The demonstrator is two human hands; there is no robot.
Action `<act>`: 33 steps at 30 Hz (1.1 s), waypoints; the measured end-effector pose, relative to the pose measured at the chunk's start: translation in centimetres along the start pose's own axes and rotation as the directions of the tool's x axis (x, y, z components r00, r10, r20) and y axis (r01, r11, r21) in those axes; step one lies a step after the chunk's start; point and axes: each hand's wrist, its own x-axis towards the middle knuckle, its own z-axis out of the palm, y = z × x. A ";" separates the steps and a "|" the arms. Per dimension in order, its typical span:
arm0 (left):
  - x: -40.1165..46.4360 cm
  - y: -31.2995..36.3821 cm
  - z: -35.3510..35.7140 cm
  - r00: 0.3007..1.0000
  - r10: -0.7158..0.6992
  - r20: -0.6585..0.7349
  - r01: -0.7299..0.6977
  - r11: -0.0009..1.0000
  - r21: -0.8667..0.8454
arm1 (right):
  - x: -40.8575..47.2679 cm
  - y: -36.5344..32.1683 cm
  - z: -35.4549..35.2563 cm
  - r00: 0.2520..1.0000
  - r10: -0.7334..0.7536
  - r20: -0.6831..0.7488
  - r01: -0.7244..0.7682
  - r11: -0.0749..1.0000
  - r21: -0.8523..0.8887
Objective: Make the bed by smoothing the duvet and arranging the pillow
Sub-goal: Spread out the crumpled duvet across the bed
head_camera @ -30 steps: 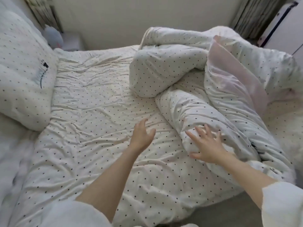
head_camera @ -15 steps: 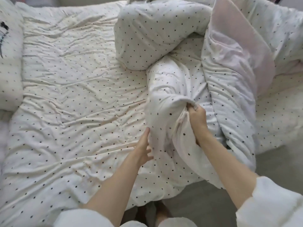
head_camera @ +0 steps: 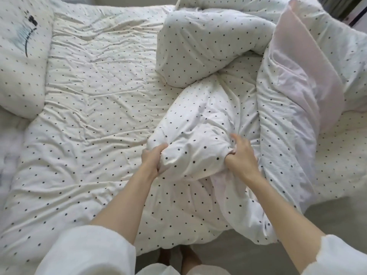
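A white duvet (head_camera: 208,62) with small black dots lies bunched in thick rolls on the right half of the bed, its pale pink underside (head_camera: 305,76) turned up at the far right. My left hand (head_camera: 154,159) is shut on the near fold of the duvet from the left. My right hand (head_camera: 241,155) grips the same fold from the right, about a forearm's width away. A dotted white pillow (head_camera: 19,62) with a dark printed mark lies at the left edge of the bed.
The wrinkled dotted bed sheet (head_camera: 95,100) covers the left and middle of the mattress. Grey floor (head_camera: 327,219) shows at the lower right, and my bare feet (head_camera: 178,257) stand by the bed's near edge. A curtain and dark frame sit at the top right.
My left hand went from touching the duvet's edge to gripping the fold. My right hand kept its hold and both hands now bunch the fold between them. The view tilted further down.
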 end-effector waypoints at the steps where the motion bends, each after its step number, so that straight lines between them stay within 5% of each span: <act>1: -0.2 0.6 -0.5 0.992 0.112 -0.051 -0.109 0.992 0.059 | -0.4 -0.5 0.3 0.991 -0.132 -0.012 0.132 0.991 0.009; 4: -1.8 1.8 -1.9 0.961 0.273 0.036 -0.276 0.952 0.132 | -0.3 -3.2 3.0 0.913 -0.398 0.086 0.395 0.917 0.056; 9: -5.3 0.6 -6.8 0.907 0.403 0.126 -0.420 0.888 0.187 | 1.6 -6.8 8.2 0.895 -0.414 0.166 0.430 0.900 -0.070; 13: -7.8 -1.0 -11.4 0.868 0.455 0.200 -0.496 0.818 0.290 | 1.5 -10.0 12.1 0.765 -0.544 0.346 0.643 0.681 -0.350; 16: -9.1 -2.4 -15.3 0.847 0.476 0.234 -0.531 0.749 0.397 | -0.4 -13.3 14.5 0.673 -0.593 0.443 0.739 0.563 -0.369; 24: -12.3 -8.7 -30.3 0.889 0.365 0.275 -0.457 0.684 0.569 | -12.8 -17.6 25.1 0.701 -0.526 0.481 0.706 0.606 -0.367; 29: -13.8 -12.5 -41.4 0.937 0.314 0.151 -0.346 0.795 0.498 | -21.2 -21.7 34.1 0.602 -0.627 0.495 0.788 0.566 -0.241; 33: -12.7 -17.3 -45.4 0.979 0.191 0.078 -0.203 0.828 0.523 | -25.3 -20.3 39.1 0.552 -0.559 0.618 0.816 0.514 -0.264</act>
